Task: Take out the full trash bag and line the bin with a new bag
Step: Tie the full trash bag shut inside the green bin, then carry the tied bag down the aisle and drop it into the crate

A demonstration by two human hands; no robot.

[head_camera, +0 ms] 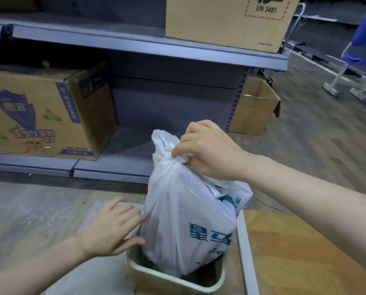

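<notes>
Hands: right hand [207,150] grips upright trash bag's [186,220] knotted top; left hand [111,228], fingers straight, seemingly steadies bin [171,279].

The trash bag [184,220] stands in the bin [173,282], before the shelf [135,45].

The single head-worn camera looks forward and steeply down, close above the bin [173,279], with shelving [135,45] beyond it.

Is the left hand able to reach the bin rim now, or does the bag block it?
Probably yes. The left hand is open right at the bin rim's left side, beside the bag. The right hand holds the bag's knotted top, so that side of the rim looks free.
</notes>
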